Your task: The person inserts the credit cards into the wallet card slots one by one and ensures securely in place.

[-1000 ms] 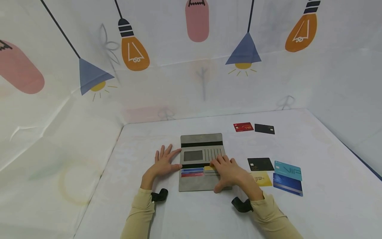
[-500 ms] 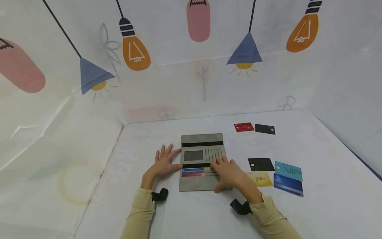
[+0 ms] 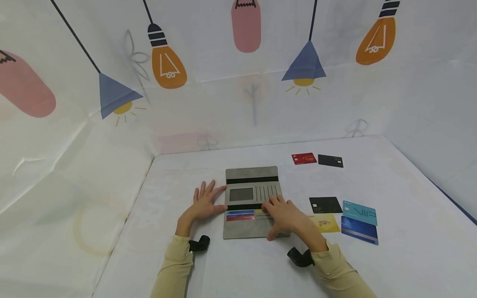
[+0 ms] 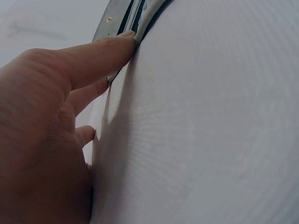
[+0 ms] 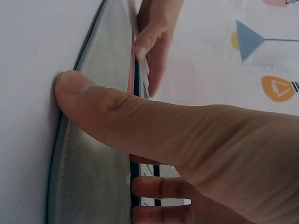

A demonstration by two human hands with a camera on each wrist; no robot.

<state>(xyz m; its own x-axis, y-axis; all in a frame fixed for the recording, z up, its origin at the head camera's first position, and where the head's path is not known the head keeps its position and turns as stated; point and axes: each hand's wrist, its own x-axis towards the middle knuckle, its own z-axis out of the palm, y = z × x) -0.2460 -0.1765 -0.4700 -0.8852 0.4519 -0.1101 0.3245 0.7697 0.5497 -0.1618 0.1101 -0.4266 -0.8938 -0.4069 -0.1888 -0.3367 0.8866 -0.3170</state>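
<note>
A grey wallet (image 3: 253, 230) lies unfolded flat on the white table, with card slots and a dark window panel. Blue and red cards (image 3: 240, 215) show in its lower left slots. Beside them, a thin yellow card edge (image 3: 258, 211) shows near the right fingers. My left hand (image 3: 203, 207) has its fingers spread, with thumb and index touching the wallet's left edge. My right hand (image 3: 288, 216) lies over the lower right part, fingertips on the slots, covering some of them. In the right wrist view, its thumb (image 5: 117, 112) lies straight across the wallet's near edge.
Right of the wallet lie a black VIP card (image 3: 325, 205), a yellow card (image 3: 326, 223), a teal VIP card (image 3: 360, 213) and a blue card (image 3: 359, 230). Farther back are a red card (image 3: 304, 158) and a black card (image 3: 330, 161). Printed white sheets surround the table.
My right hand has shifted slightly, and less of the yellow card edge shows beside its fingertips. More of the loose yellow card is uncovered by its wrist. My left hand stays in place.
</note>
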